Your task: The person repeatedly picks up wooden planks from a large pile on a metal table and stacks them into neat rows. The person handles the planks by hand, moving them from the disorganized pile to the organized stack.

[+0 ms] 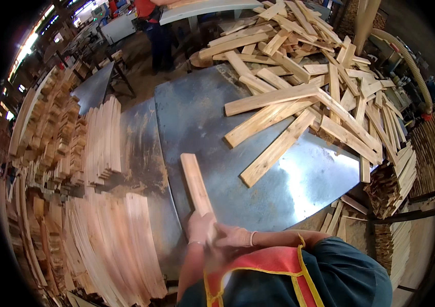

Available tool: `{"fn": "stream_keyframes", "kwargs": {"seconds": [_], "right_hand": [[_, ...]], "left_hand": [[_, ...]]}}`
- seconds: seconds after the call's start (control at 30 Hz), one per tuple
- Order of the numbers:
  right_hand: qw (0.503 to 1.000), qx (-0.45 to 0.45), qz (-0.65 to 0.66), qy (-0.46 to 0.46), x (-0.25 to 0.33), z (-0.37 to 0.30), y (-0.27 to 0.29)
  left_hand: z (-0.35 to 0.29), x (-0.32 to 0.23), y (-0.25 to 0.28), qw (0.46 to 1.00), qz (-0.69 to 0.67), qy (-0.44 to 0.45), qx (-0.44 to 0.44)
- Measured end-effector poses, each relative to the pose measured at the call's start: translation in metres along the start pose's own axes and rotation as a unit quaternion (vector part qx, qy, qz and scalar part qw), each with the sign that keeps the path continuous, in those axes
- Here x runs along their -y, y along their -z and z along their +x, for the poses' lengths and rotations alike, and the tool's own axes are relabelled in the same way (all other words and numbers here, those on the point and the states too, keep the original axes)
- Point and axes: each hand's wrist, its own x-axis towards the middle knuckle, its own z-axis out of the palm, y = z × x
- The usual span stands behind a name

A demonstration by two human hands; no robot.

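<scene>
A wooden plank [195, 183] points away from me over the metal table, its near end close to my body. My left hand [200, 227], in a pale glove, is closed on the plank near that end. My right hand [234, 236], also gloved, reaches in from the right, its fingers at the plank's near end, where blur hides part of the grip. Just left of the plank runs a seam between two metal sheets [162, 148].
A loose heap of planks [299, 61] covers the table's far right, several jutting toward me. Neat stacks of planks [110, 240] stand at my left, with more piles [49, 128] behind. A person [157, 36] stands beyond the table by a pale bench [202, 9]. A ribbed hose [409, 64] hangs at right.
</scene>
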Motion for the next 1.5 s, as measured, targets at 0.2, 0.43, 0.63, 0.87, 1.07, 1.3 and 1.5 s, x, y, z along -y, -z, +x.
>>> {"fn": "stream_keyframes", "kwargs": {"seconds": [0.2, 0.43, 0.63, 0.87, 1.07, 1.3, 1.5], "right_hand": [[0.912, -0.289, 0.282, 0.074, -0.011, 0.064, 0.178], [0.628, -0.645, 0.435, -0.023, -0.016, 0.155, 0.352], [0.702, -0.482, 0.521, 0.066, -0.025, 0.141, 0.38], [0.826, -0.22, 0.518, -0.02, -0.029, 0.038, 0.205], [0.919, -0.12, 0.376, 0.012, -0.046, -0.028, 0.177], [0.966, -0.029, 0.197, 0.164, -0.09, -0.02, 0.066], [0.961, -0.204, 0.138, 0.127, -0.051, -0.031, 0.12]], "left_hand": [[-0.047, 0.038, 0.073, 0.941, 0.29, 0.106, -0.135], [-0.053, 0.131, 0.139, 0.82, 0.424, 0.214, -0.319], [-0.01, -0.026, 0.041, 0.895, 0.387, 0.079, -0.206], [0.008, -0.163, -0.045, 0.953, 0.273, -0.109, 0.077], [-0.017, -0.146, -0.056, 0.943, 0.323, -0.036, 0.068], [-0.058, -0.041, -0.028, 0.905, 0.391, -0.142, -0.09], [-0.078, -0.067, -0.069, 0.912, 0.286, -0.288, -0.057]]}}
